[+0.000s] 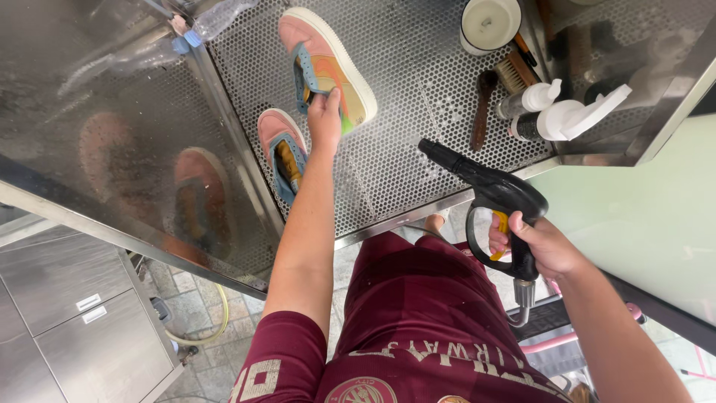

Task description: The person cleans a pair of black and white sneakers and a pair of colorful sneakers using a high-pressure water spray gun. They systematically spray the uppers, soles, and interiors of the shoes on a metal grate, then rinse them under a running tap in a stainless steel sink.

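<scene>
Perforated steel wash tray (418, 112) holds two pink sneakers; left hand (325, 119) pinches the far sneaker (328, 63) at its tongue and blue lace panel, second sneaker (282, 149) just beside the wrist. Shoe looks light, soft-uppered, stiff-soled, likely slick if wet, so collar or tongue grips best. Right hand (541, 246) is clenched around a black spray gun (492, 201), brushes and spray bottles (567, 116) sit far right.

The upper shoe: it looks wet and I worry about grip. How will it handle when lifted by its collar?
The shoe probably holds its shape, given its thick sole. The left hand grips its collar; the toe may sag. Wet grating suggests slipperiness.
</scene>
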